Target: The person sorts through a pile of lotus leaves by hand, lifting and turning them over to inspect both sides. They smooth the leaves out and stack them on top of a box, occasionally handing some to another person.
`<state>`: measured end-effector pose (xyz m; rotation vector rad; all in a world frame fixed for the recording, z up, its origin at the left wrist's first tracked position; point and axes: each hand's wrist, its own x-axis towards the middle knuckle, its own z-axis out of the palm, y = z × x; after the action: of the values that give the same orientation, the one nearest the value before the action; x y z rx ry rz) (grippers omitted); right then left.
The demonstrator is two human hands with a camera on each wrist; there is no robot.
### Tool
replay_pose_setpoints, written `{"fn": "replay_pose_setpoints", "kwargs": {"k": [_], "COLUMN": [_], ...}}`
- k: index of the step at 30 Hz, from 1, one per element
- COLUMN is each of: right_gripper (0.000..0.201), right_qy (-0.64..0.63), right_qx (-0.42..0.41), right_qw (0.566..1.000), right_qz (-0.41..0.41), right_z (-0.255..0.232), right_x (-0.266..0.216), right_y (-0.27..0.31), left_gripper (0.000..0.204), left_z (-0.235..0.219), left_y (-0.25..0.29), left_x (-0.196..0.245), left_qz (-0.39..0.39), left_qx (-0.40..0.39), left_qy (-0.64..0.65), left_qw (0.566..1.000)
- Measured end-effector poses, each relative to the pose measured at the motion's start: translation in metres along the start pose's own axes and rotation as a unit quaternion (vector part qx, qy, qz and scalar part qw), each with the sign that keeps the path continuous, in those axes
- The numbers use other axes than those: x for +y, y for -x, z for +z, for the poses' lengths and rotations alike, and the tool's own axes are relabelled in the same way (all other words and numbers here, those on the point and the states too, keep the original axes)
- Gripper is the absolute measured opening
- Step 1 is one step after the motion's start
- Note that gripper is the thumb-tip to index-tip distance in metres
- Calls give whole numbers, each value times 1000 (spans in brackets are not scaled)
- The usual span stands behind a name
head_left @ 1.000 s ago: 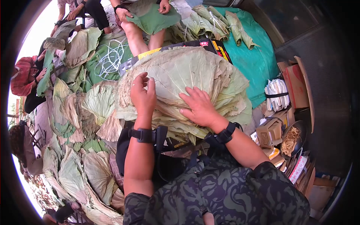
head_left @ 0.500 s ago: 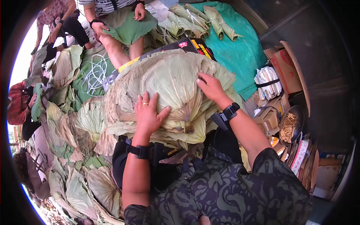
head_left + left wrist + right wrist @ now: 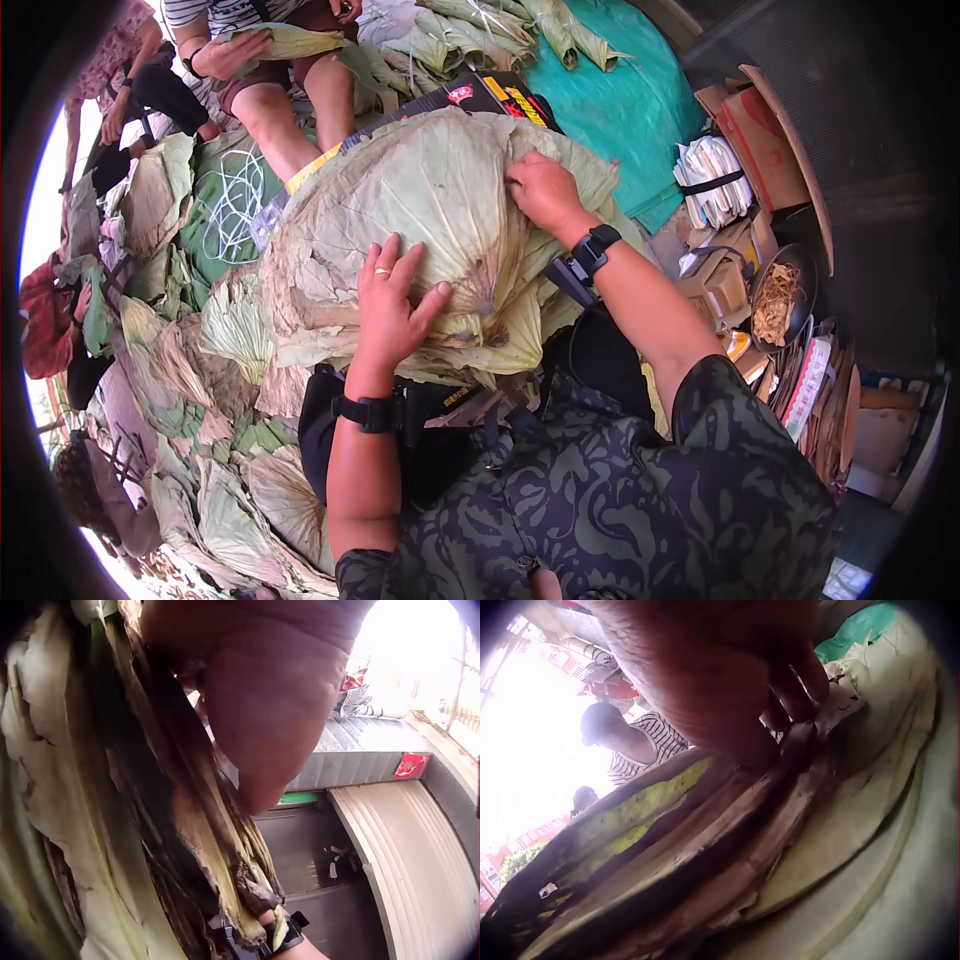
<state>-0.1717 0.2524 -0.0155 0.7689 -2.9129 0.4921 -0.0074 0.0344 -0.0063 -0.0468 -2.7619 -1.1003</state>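
Note:
A thick stack of large dried lotus leaves point(image 3: 440, 160), grey-green and brown at the edges, lies in front of the person's lap. The left hand point(image 3: 392, 308) rests on the near left of the top leaf, fingers spread and thumb out, a ring on one finger. At the right part of the stack, the right hand point(image 3: 548, 195) has its fingers curled and pinches a fold of leaf. The right wrist view shows those fingertips at brown, wrinkled leaf folds point(image 3: 742, 817). In the left wrist view, layered leaf edges point(image 3: 67, 765) fan out beside the left hand.
More dried leaves point(image 3: 235, 330) cover the ground to the left, with white string point(image 3: 235, 215) among them. Rolled leaf bundles point(image 3: 455, 40) and a green tarp point(image 3: 640, 110) are at the back. A seated person point(image 3: 230, 50) holds a leaf. Cardboard boxes point(image 3: 765, 145) and a pan point(image 3: 785, 295) stand right.
The left hand has come down flat onto the stack. The right hand has moved up and rightward and curled its fingers at the leaf. The seated person's leaf is now folded.

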Motion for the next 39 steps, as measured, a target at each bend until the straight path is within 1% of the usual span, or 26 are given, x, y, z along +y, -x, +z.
{"fn": "replay_pose_setpoints", "kwargs": {"k": [2, 4, 7, 11, 12, 13, 14, 16, 17, 18, 20, 21, 22, 24, 25, 26, 27, 28, 29, 30, 31, 33, 34, 36, 38, 39], "right_gripper": [13, 8, 8, 10, 16, 24, 24, 42, 51, 51, 55, 57, 57, 61, 53, 53, 47, 42, 38, 33, 33, 31, 31, 38, 46, 47], "right_qy": [-5, -48, -13, -20, -227, -414, -413, -489, -509, -508, -609, -630, -629, -603, -576, -576, -438, -285, -213, -136, -136, -48, -48, -127, -148, -168], "right_qx": [11, 85, 131, 67, -42, -145, -141, -129, -90, -91, 14, 22, 20, 46, 83, 77, 86, 98, 42, -11, -6, 25, 25, 113, 109, 85], "right_qw": [1000, 995, 988, 998, 957, 832, 833, 788, 783, 785, 709, 687, 691, 729, 754, 757, 869, 946, 971, 987, 989, 989, 991, 985, 983, 982], "right_qz": [4, -34, -75, -5, 176, 340, 341, 351, 345, 342, 356, 361, 356, 320, 305, 298, 214, 116, 99, 82, 65, 134, 125, 32, -14, -5], "right_z": [0, -7, -26, -35, -46, -51, -50, -43, -38, -36, -33, -32, -29, -25, -28, -22, -11, -3, 3, 4, -1, -17, -24, -35, -41, -47], "right_x": [1, 3, 7, 0, -14, -25, -33, -45, -47, -51, -59, -61, -59, -54, -59, -55, -42, -30, -21, -19, -26, -43, -52, -73, -104, -128], "right_y": [0, -2, -4, 7, 9, 12, 18, 26, 26, 25, 19, 16, 12, 5, 5, 8, 11, 10, 14, 19, 18, 14, 2, -27, -65, -80], "left_gripper": [58, 59, 62, 63, 63, 63, 63, 63, 63, 64, 65, 65, 65, 66, 67, 67, 67, 67, 67, 67, 66, 66, 65, 65, 64, 64], "left_z": [-1, -1, 0, -1, 0, 1, 2, 2, 2, 1, 2, 3, 3, 2, 2, 2, 1, -2, -4, -4, -4, -5, -5, -4, -7, -8], "left_y": [-1, -1, -2, -4, -3, -3, -3, -4, -4, -4, -4, -4, -3, -3, -2, -1, -1, -2, -2, -1, 0, 0, 1, 2, 1, 0], "left_x": [2, 2, 2, 2, 1, 1, 1, 1, 2, 2, 1, 1, 1, 2, 2, 4, 5, 7, 9, 9, 10, 12, 14, 16, 19, 20], "left_qz": [0, 0, -2, -4, -4, -2, 0, 3, -1, -6, -2, 2, 1, -3, -8, -13, -17, -21, -20, -20, -21, -27, -29, -33, -39, -40], "left_qx": [-6, -11, -7, -20, -20, -21, -19, -14, -17, -19, -17, -19, -13, -21, -28, -20, -37, -49, -53, -51, -49, -36, -40, -42, -52, -54], "left_qy": [-4, -9, 0, -16, -17, -16, -22, -27, -25, -23, -29, -35, -34, -39, -43, -44, -52, -61, -73, -70, -72, -76, -76, -77, -73, -71], "left_qw": [1000, 1000, 1000, 1000, 1000, 1000, 1000, 1000, 1000, 1000, 999, 999, 999, 999, 999, 999, 998, 997, 996, 996, 996, 996, 996, 996, 995, 995]}}
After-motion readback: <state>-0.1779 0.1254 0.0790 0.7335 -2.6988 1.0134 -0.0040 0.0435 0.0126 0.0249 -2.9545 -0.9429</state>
